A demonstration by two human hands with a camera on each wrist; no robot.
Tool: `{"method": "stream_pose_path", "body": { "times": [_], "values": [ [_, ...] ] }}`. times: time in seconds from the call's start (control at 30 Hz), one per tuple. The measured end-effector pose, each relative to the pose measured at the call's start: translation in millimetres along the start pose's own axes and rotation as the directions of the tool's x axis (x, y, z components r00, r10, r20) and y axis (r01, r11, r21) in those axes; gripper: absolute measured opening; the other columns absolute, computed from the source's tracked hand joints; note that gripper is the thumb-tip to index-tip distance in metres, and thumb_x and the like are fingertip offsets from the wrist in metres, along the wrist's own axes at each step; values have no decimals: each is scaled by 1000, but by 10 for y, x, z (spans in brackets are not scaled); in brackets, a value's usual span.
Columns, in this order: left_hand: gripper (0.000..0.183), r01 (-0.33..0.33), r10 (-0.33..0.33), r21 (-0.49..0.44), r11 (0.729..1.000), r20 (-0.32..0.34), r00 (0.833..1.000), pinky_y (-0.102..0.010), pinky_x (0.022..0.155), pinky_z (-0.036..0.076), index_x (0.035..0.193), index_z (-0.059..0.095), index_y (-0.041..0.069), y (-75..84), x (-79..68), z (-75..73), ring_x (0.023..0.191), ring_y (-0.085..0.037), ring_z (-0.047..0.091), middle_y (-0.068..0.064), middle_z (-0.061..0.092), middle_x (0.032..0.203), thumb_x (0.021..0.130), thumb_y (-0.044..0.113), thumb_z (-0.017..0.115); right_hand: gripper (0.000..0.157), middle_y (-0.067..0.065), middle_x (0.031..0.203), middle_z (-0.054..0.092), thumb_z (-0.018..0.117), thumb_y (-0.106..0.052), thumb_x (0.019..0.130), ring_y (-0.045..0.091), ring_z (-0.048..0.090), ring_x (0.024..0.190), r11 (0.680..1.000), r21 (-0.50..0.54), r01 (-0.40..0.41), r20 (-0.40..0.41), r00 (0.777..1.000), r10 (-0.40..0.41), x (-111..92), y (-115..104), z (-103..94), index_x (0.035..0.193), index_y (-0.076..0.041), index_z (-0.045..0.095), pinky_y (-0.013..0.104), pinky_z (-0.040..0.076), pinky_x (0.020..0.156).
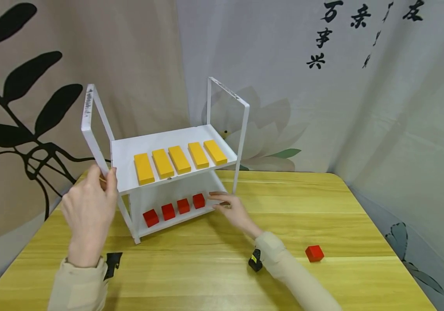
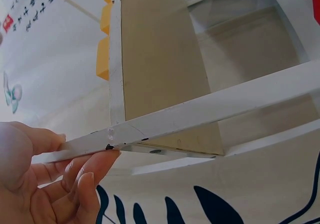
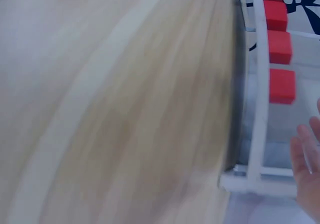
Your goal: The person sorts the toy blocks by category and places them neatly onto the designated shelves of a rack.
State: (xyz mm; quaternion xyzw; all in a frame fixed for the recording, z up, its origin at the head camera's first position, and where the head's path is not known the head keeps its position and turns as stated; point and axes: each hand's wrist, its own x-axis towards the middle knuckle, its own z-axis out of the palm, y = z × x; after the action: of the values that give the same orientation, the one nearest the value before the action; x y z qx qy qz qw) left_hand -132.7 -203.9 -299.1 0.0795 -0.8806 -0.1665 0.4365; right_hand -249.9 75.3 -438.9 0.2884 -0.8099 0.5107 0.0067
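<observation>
A white two-tier rack (image 1: 159,138) stands on the table, with several yellow blocks (image 1: 179,160) in a row on its upper shelf. Several red cubes (image 1: 183,206) line the lower shelf. My left hand (image 1: 91,211) grips the rack's left front post (image 2: 165,121), thumb on one side and fingers on the other. At the right end of the lower shelf, my right hand (image 1: 235,211) reaches in with fingers loosely extended, just beside the rightmost red cube (image 3: 282,86). Nothing shows between the fingers (image 3: 298,156) of that hand.
Another red cube (image 1: 314,253) lies by itself on the wooden table (image 1: 284,216), to the right of my right forearm. A patterned curtain (image 1: 136,52) hangs behind the table. Tall white side handles (image 1: 242,134) rise above both ends of the rack.
</observation>
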Motion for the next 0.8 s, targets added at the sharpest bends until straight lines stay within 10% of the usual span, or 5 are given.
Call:
{"method": "stream_pose_path", "body": {
  "times": [0.27,0.8],
  "values": [
    [35,8,-8,-2,1000,3,1000,-29,38,20,80,55,-6,2,-2,-3,36,-25,34,-23,60,60,96,25,53,27,14,125,64,63,-7,88,31,59,117,991,-126,49,-8,999,-50,-291,30,-450,114,-3,67,43,52,89],
    [36,1,-1,-6,1000,8,1000,-29,38,20,79,54,-5,11,2,-3,35,-24,32,-22,58,57,97,26,52,28,9,118,68,60,-19,93,13,61,110,974,-211,-78,112,988,103,-1154,321,-1528,115,-5,67,39,50,91]
  ]
}}
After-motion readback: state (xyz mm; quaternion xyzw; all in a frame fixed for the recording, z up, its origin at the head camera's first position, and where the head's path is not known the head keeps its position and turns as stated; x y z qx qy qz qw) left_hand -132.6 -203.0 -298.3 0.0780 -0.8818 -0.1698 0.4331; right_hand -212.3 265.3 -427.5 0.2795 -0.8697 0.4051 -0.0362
